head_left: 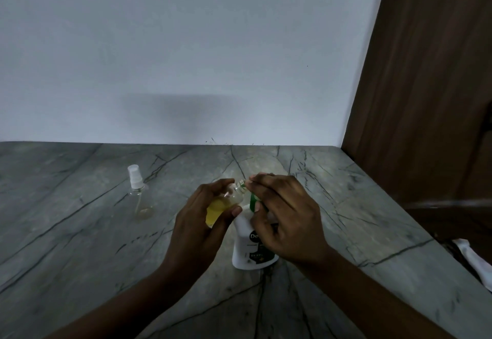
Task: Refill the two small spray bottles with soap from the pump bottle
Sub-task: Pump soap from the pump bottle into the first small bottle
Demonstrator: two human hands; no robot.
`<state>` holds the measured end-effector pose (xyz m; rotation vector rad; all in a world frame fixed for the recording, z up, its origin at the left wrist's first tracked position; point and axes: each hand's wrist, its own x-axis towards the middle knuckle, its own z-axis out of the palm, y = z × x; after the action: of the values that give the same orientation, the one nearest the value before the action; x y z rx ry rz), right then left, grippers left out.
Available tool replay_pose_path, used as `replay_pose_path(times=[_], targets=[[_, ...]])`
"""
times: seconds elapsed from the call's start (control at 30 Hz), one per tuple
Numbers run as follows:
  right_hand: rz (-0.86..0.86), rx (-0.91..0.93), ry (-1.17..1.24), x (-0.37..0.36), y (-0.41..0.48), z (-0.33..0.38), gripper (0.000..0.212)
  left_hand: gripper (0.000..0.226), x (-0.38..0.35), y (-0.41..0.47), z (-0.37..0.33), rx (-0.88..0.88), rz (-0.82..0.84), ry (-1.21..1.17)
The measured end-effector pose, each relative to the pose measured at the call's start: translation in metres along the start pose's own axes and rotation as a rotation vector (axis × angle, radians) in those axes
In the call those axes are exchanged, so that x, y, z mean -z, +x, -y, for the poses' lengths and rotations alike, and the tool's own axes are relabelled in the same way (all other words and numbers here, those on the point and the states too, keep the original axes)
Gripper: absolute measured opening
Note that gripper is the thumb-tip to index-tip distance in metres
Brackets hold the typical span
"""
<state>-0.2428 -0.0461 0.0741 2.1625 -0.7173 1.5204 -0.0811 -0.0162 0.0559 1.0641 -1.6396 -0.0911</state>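
- The left hand (202,221) grasps the open spray bottle (231,200), its fingers and thumb curled round the body; the bottle has no cap, is tilted with its neck pointing up and to the right, and holds yellow liquid in its lower part
- The right hand (287,216) is closed over the top of the pump bottle (247,248), its fingers bent round the green pump head (253,200), with one fingertip right at the mouth of the open spray bottle
- The pump bottle is white with a dark label and stands upright on the desk (80,232), between the two forearms and just below the open spray bottle
- The capped spray bottle (139,200) stands upright on the desk well to the left of both hands, with a white spray top and a little pale liquid at its bottom
- The desk is grey stone with dark veins and meets a pale wall (186,59) at the back
- A brown wooden panel (426,85) rises at the right, and a white cloth (476,261) lies beyond the desk's right edge
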Motion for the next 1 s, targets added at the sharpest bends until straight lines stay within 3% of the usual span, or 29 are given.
replay_pose_path(times=[0.37,1.0], targets=[[-0.028,-0.010,-0.017,-0.003,-0.003,-0.001,0.029,0.036,0.000,0.000,0.000,-0.002,0.006,0.018],[-0.039,0.135,-0.039,-0.006,-0.007,-0.009,0.034,0.038,-0.001,0.000,0.000,-0.013,0.014,0.033]])
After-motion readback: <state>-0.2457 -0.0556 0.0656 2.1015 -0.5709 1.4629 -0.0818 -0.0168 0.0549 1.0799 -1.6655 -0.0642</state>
